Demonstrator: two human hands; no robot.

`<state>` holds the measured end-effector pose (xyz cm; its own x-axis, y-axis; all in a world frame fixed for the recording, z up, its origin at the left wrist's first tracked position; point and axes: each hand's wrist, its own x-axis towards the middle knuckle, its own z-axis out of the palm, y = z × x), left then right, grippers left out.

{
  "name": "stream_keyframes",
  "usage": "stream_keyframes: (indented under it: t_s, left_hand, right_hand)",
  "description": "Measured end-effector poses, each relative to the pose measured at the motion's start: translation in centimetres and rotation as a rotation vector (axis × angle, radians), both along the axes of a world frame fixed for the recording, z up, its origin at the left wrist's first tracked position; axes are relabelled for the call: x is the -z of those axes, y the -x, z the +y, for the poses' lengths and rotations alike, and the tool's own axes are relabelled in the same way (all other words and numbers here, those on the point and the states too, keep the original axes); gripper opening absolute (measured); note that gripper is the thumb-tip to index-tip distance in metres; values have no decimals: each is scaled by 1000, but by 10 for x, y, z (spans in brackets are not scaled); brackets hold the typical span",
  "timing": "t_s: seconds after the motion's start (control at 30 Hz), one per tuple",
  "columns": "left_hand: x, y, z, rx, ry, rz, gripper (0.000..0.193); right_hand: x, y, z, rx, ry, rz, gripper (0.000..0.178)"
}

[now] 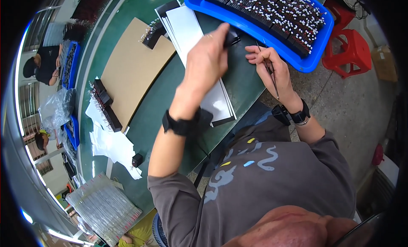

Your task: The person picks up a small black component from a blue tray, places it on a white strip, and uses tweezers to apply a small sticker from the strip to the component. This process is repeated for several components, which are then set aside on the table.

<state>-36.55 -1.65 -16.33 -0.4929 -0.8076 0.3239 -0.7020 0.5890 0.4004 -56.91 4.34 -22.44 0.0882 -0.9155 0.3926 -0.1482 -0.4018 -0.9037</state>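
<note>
My left hand point(207, 62) is closed above the table, its fingers pinched at a small black block point(231, 37) that they partly hide. My right hand point(274, 70) is near the table's right edge, closed around slim dark tweezers point(274, 80). Just beyond both hands is a blue tray point(304, 66), packed with rows of black blocks point(272, 18) that have red wires and white tips. Beneath my left hand and forearm lies a long white and grey panel point(187, 28). Dark straps are around both wrists.
A brown board point(136, 62) on the green table point(155, 107) bears wired black blocks point(103, 103) at its edges. White paper point(112, 147) and a stack of clear plastic trays point(104, 206) are at left. Red stools point(350, 53) stand at right. Other people sit at far left.
</note>
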Motion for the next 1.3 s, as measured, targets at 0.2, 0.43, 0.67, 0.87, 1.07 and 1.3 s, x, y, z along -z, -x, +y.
stream_keyframes:
  t_s: [0.2, 0.43, 0.67, 0.87, 1.07, 1.3]
  left_hand:
    - [31, 21, -28, -73, -73, 243, 63]
    - [27, 23, -14, -71, 101, 105, 56]
    - [-42, -74, 36, -110, -123, -138, 43]
    - [-36, -124, 55, -201, -301, -471, 48]
    - [-37, -130, 74, -134, -220, -266, 65]
    - [-7, -147, 96, -293, -232, -25, 77]
  right_hand:
    - [2, -3, -1, 10, 0, 21, 10]
    - [0, -6, -1, 21, 79, 118, 10]
    - [4, -1, 4, 21, 39, 126, 11]
    - [-17, -13, -8, -55, 125, 247, 12]
    - [-39, -35, -19, -364, 251, 461, 19]
    - [-38, -37, -31, -512, 285, 543, 25]
